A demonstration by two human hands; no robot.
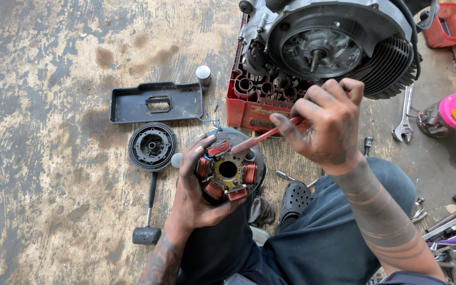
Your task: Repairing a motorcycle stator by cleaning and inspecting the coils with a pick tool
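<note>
Copper windings ring the stator plate, which is already off the engine and sits in the left hand. The open engine housing above the fingers shows its bare shaft, so removal looks done. The work on the plate itself looks to be mid-way, and nothing visible shows it refitted.

The left hand cups the plate from below and from the side. Its fingertips curl over the near-left rim beside one coil, with the thumb under the lower edge, clasping it firmly and holding it face up, tilted slightly toward the wearer.

The right hand is raised just above and to the right of the plate, wrist bent, fingers pinched closed around a red-handled screwdriver. The tool slants down from those fingers toward the plate's upper edge, and its tip reaches the face near the top coils; whether it sits in a screw cannot be told.

Beyond the left fingers lie a round black flywheel, a black cover and a mallet on the floor.
</note>
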